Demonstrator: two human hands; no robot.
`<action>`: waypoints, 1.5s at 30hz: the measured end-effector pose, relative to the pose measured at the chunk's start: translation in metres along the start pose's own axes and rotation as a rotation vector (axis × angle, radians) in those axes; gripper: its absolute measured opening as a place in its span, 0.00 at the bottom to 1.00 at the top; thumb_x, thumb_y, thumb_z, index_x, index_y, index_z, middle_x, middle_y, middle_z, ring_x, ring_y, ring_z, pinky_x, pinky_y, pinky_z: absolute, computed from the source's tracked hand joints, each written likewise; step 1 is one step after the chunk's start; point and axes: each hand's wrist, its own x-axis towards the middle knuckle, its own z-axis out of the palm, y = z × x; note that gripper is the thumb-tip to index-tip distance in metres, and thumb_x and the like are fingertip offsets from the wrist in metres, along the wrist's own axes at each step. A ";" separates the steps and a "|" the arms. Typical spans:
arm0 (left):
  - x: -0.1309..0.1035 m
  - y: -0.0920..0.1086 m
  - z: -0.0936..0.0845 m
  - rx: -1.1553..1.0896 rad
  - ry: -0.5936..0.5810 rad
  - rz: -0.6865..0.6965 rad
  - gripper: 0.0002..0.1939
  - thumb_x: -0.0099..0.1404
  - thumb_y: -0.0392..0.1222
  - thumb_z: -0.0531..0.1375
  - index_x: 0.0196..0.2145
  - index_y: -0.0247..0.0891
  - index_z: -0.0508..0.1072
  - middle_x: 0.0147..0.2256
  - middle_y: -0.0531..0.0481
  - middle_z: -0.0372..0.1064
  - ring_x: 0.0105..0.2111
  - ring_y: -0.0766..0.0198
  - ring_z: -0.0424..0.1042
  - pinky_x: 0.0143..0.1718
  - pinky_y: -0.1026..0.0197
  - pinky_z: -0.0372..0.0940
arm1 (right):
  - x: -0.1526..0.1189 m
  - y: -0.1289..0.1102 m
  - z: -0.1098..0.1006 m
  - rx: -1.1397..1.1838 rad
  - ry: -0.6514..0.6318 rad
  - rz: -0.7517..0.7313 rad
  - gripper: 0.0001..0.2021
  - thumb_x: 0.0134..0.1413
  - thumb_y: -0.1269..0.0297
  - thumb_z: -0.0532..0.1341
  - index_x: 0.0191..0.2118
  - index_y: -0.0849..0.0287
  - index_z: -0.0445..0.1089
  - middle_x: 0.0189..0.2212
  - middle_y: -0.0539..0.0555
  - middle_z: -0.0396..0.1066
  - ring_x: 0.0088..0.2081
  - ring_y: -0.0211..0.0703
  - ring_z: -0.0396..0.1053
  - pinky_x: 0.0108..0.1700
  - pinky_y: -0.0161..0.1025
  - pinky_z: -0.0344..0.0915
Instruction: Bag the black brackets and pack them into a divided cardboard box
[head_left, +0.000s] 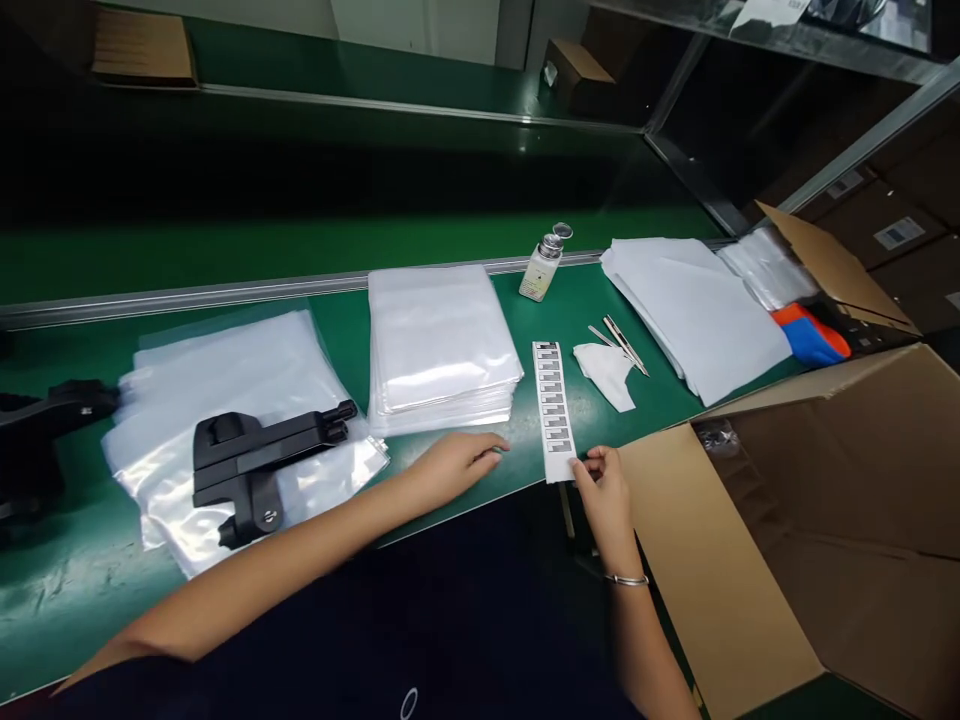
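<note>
A white strip of printed labels [553, 400] lies lengthwise on the green table. My right hand [606, 490] pinches its lower right corner between thumb and fingers at the table's front edge. Left of the strip, my left hand [459, 468] hovers or rests by the front edge with its fingers stretched out and nothing in them; whether it touches the table I cannot tell. Just beyond it is a neat stack of clear plastic bags [442, 340]. Under my left forearm's far side, a black bracket-like device [262, 465] lies on a looser pile of plastic bags [225, 375].
A small dispenser bottle [540, 272] with its lid up stands at the back. Tweezers [626, 345] and a torn white paper piece [604, 373] lie right of the strip. White sheets [694, 310] are farther right. An open cardboard box [720, 570] sits at the front right.
</note>
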 end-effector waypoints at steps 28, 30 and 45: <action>0.063 0.019 0.058 -0.707 -0.002 -0.129 0.11 0.58 0.38 0.59 0.40 0.36 0.69 0.29 0.53 0.70 0.29 0.66 0.69 0.32 0.65 0.62 | 0.001 -0.008 0.006 0.149 0.103 -0.321 0.13 0.61 0.58 0.56 0.48 0.54 0.71 0.43 0.56 0.71 0.46 0.48 0.68 0.49 0.48 0.67; 0.061 0.018 0.057 -0.582 0.024 -0.092 0.11 0.60 0.38 0.58 0.42 0.37 0.69 0.28 0.54 0.69 0.29 0.65 0.68 0.32 0.64 0.62 | 0.005 -0.013 0.006 0.089 0.082 -0.332 0.13 0.62 0.57 0.56 0.47 0.55 0.71 0.44 0.57 0.70 0.48 0.49 0.67 0.51 0.51 0.65; 0.068 0.009 0.064 -0.549 0.012 -0.042 0.16 0.58 0.35 0.58 0.46 0.36 0.67 0.31 0.53 0.70 0.32 0.64 0.71 0.36 0.63 0.65 | -0.001 -0.017 0.010 -0.109 0.277 -0.566 0.05 0.58 0.62 0.58 0.33 0.53 0.70 0.37 0.53 0.72 0.43 0.46 0.69 0.63 0.61 0.48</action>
